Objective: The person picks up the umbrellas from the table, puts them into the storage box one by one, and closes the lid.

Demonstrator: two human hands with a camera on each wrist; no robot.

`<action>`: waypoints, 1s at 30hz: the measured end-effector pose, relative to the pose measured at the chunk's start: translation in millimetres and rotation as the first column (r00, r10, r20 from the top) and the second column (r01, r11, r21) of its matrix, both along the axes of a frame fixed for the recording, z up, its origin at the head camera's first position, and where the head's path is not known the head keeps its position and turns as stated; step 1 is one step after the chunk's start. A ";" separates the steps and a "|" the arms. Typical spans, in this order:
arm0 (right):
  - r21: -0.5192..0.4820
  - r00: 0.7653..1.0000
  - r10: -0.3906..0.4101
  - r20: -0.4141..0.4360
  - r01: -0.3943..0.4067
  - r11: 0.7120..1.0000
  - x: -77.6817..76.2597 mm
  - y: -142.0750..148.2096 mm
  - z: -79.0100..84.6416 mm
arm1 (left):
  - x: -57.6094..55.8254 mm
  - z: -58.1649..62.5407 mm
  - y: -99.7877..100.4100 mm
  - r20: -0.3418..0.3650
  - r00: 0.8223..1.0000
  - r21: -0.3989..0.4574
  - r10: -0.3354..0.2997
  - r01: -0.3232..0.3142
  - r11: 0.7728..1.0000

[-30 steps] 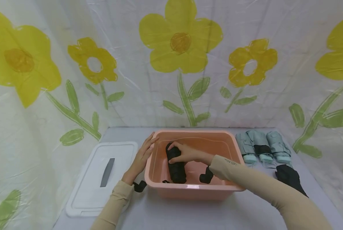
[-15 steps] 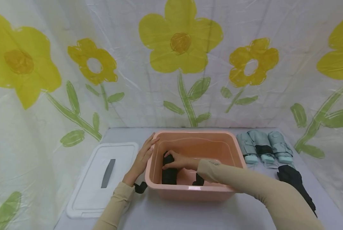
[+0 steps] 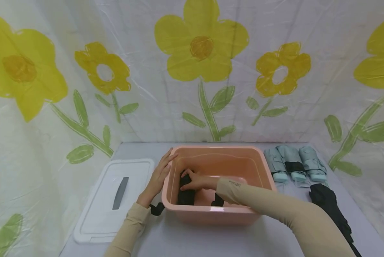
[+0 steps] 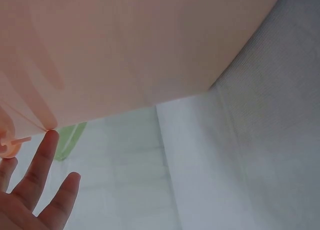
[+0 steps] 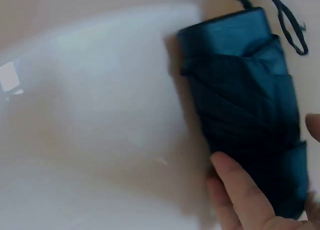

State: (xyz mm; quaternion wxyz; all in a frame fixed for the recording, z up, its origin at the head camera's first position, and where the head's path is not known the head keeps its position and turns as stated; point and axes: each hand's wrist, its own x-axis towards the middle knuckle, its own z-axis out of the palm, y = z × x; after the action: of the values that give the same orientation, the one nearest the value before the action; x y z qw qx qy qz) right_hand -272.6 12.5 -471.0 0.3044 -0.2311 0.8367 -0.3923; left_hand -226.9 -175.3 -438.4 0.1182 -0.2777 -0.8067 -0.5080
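A dark folded umbrella (image 3: 186, 192) lies lengthwise along the left side inside the pink plastic tub (image 3: 217, 210). My right hand (image 3: 196, 181) reaches into the tub and grips the umbrella between thumb and fingers. Up close in the right wrist view, the umbrella (image 5: 240, 100) looks dark teal, with a wrist loop at its handle end, against the tub's smooth floor. My left hand (image 3: 158, 175) rests on the tub's left rim with fingers extended. In the left wrist view, the fingers (image 4: 37, 170) spread along the tub's outer wall.
Left of the tub a white lid (image 3: 98, 214) with a grey handle lies flat. Three rolled grey-green umbrellas (image 3: 293, 164) lie side by side at the back right, with a black crumpled cloth item (image 3: 328, 205) in front. A flower-printed curtain (image 3: 140, 117) hangs behind the table.
My right hand has moved the umbrella left and lower, toward the tub's left wall, and its tilt has straightened. The left hand has stayed on the rim.
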 end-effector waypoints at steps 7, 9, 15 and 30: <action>0.021 0.987 0.052 0.155 -0.056 0.998 -3.9 6.5 27.8 | -0.7 1.1 1.5 0.005 1.000 -0.004 0.005 -0.005 1.000; 0.043 0.981 0.077 0.181 -0.086 0.995 -6.8 10.6 38.3 | -0.5 1.6 1.1 0.003 1.000 -0.004 0.008 -0.008 1.000; 0.088 0.960 0.105 0.258 -0.132 0.987 -14.6 27.8 63.9 | 0.7 1.6 -0.4 -0.001 1.000 -0.009 0.012 -0.012 1.000; 0.046 0.973 0.152 0.175 -0.162 0.986 -16.8 63.9 109.6 | 2.2 2.1 1.6 -0.016 1.000 0.018 0.008 -0.007 1.000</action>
State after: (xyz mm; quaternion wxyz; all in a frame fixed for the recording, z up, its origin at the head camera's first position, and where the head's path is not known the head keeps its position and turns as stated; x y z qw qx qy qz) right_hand -289.4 76.4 -361.4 0.4118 -0.2528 0.7981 -0.3599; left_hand -224.7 -173.6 -436.3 0.1293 -0.2777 -0.8021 -0.5126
